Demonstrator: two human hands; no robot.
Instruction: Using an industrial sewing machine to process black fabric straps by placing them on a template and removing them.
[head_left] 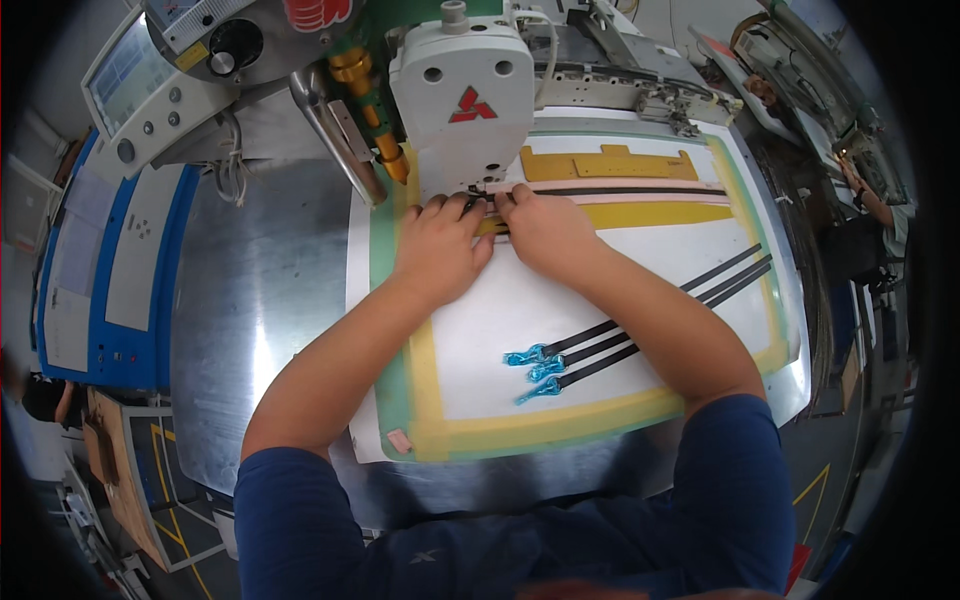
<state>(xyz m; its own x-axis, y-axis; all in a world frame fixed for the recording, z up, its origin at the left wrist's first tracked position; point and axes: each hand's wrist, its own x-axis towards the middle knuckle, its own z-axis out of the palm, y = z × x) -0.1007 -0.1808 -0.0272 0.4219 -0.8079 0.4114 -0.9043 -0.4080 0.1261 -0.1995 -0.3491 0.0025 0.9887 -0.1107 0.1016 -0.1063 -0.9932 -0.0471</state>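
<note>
Under the white sewing machine head, both of my hands meet at one end of a black strap. My left hand has its fingers bent over the dark strap end, thumb toward the right. My right hand pinches the strap close beside it, and the knuckles partly hide the end. From there the strap runs right along a pale pink strip. A yellow plate lies beyond it and another yellow strip on the near side. Several black straps with blue-wrapped ends lie under my right forearm.
A white sheet edged with yellow and green tape covers the metal table. A brass-coloured pointed fitting and a metal tube hang left of the machine head. A control screen stands at far left; a person's arm shows at far right.
</note>
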